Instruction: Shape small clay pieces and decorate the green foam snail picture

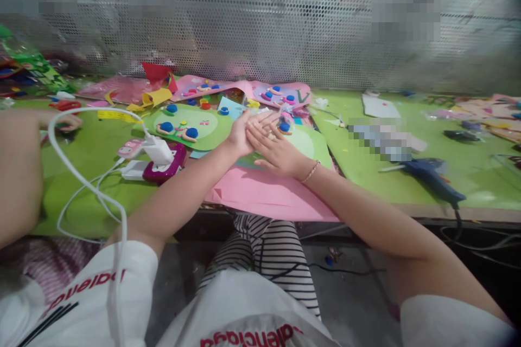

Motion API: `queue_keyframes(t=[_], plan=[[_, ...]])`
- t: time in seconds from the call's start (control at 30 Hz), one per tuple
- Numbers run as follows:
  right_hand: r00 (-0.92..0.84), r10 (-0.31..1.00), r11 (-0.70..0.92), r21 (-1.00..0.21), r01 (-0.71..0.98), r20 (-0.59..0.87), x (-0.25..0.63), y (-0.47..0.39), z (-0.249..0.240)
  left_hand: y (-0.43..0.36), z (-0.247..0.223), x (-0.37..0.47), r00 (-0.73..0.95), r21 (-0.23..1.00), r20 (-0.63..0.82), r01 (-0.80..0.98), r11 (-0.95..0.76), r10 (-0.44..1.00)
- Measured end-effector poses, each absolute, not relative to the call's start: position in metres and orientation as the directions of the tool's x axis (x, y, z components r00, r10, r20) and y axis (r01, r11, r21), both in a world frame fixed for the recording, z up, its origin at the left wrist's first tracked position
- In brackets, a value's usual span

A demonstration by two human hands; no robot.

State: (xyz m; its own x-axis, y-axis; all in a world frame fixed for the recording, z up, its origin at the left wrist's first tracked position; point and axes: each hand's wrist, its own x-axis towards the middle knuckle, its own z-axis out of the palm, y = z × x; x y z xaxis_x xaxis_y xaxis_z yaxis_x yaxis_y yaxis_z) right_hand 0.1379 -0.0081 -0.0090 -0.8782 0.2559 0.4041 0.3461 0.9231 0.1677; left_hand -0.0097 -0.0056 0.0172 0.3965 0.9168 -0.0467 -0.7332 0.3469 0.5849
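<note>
My left hand (241, 134) is turned palm up, its fingers stretched out to the right. Across that palm lies my right hand (280, 153), flat, with its fingers extended and slightly apart. Whether anything small sits between the palms is hidden. Both hands are above a light green oval sheet (311, 146) on a pink sheet (272, 190). Just left of them is another green oval sheet (211, 129) with small blue-topped figures (191, 133). A further blue-topped piece (285, 127) shows just beyond my right fingers.
A purple power block (169, 165) with white chargers (158, 150) and a looping white cable (87, 173) is at left. At right lies a blue glue gun (433, 176). Pink decorated sheets (238, 87) lie before a perforated metal panel (260, 21). Another person's arm (20, 173) rests at far left.
</note>
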Motion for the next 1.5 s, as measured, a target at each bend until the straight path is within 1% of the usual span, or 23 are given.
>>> queue_keyframes(t=[0.07,0.13,0.23,0.3,0.4,0.57,0.63,0.7,0.73,0.8,0.87,0.9,1.0,1.03,1.17,1.2,1.23,1.3,1.33,1.37,1.47,1.5], plan=[[-0.907,0.205,0.945,0.166,0.281,0.368,0.137,-0.010,-0.011,-0.005,0.017,-0.010,0.385,0.598,-0.042,-0.730,0.332,0.922],[-0.911,0.187,0.951,0.166,0.262,0.368,0.138,-0.010,-0.012,-0.005,0.014,-0.006,0.434,0.611,-0.070,-0.693,0.383,0.898],[-0.884,0.226,0.934,0.168,0.316,0.409,0.140,-0.007,-0.009,-0.007,0.010,0.001,0.526,0.620,-0.105,-0.629,0.469,0.844],[-0.858,0.271,0.915,0.161,0.371,0.437,0.141,-0.005,-0.006,-0.009,0.010,0.002,0.537,0.624,-0.116,-0.615,0.482,0.836],[-0.840,0.296,0.904,0.152,0.400,0.455,0.141,-0.003,-0.004,-0.013,0.018,-0.002,0.495,0.627,-0.110,-0.638,0.447,0.862],[-0.887,0.221,0.930,0.187,0.318,0.405,0.138,-0.006,-0.009,-0.015,0.027,-0.009,0.343,0.611,-0.039,-0.735,0.294,0.939],[-0.909,0.178,0.943,0.197,0.266,0.376,0.138,-0.007,-0.010,-0.013,0.025,-0.009,0.355,0.613,-0.040,-0.730,0.303,0.934],[-0.912,0.164,0.946,0.203,0.254,0.376,0.138,-0.005,-0.010,-0.012,0.022,-0.008,0.382,0.610,-0.063,-0.717,0.339,0.922],[-0.901,0.182,0.940,0.199,0.277,0.394,0.139,-0.004,-0.009,-0.012,0.020,-0.007,0.396,0.605,-0.076,-0.711,0.358,0.915],[-0.856,0.261,0.913,0.174,0.369,0.447,0.141,-0.001,-0.008,-0.012,0.018,-0.006,0.420,0.589,-0.083,-0.711,0.384,0.904],[-0.820,0.324,0.887,0.150,0.437,0.473,0.142,-0.001,-0.008,-0.011,0.017,-0.008,0.420,0.575,-0.073,-0.724,0.382,0.905],[-0.824,0.325,0.888,0.150,0.435,0.464,0.142,-0.002,-0.009,-0.011,0.017,-0.009,0.410,0.571,-0.063,-0.733,0.370,0.910],[-0.877,0.268,0.922,0.156,0.353,0.398,0.140,-0.004,-0.013,-0.010,0.018,-0.012,0.375,0.574,-0.065,-0.744,0.342,0.925],[-0.880,0.272,0.926,0.144,0.350,0.389,0.139,-0.004,-0.015,-0.010,0.018,-0.012,0.368,0.574,-0.071,-0.745,0.340,0.927],[-0.773,0.434,0.854,0.062,0.517,0.463,0.142,0.001,-0.017,-0.010,0.019,-0.012,0.396,0.564,-0.047,-0.747,0.351,0.917],[-0.772,0.434,0.853,0.063,0.518,0.464,0.143,0.001,-0.017,-0.010,0.018,-0.012,0.404,0.564,-0.041,-0.745,0.355,0.914],[-0.795,0.407,0.870,0.076,0.488,0.450,0.143,0.000,-0.016,-0.009,0.017,-0.011,0.410,0.565,-0.045,-0.741,0.362,0.911],[-0.861,0.312,0.916,0.115,0.385,0.402,0.142,-0.003,-0.015,-0.008,0.016,-0.012,0.399,0.562,-0.071,-0.742,0.367,0.914],[-0.877,0.284,0.927,0.123,0.355,0.388,0.141,-0.004,-0.015,-0.007,0.015,-0.012,0.388,0.557,-0.080,-0.746,0.364,0.918],[-0.869,0.297,0.922,0.118,0.369,0.397,0.140,-0.004,-0.014,-0.007,0.015,-0.012,0.384,0.555,-0.081,-0.750,0.361,0.920],[-0.768,0.443,0.850,0.056,0.524,0.463,0.139,-0.002,-0.013,-0.009,0.016,-0.011,0.396,0.569,-0.053,-0.742,0.354,0.917],[-0.753,0.462,0.837,0.049,0.544,0.469,0.139,-0.002,-0.013,-0.010,0.017,-0.011,0.399,0.579,-0.053,-0.734,0.354,0.915]])
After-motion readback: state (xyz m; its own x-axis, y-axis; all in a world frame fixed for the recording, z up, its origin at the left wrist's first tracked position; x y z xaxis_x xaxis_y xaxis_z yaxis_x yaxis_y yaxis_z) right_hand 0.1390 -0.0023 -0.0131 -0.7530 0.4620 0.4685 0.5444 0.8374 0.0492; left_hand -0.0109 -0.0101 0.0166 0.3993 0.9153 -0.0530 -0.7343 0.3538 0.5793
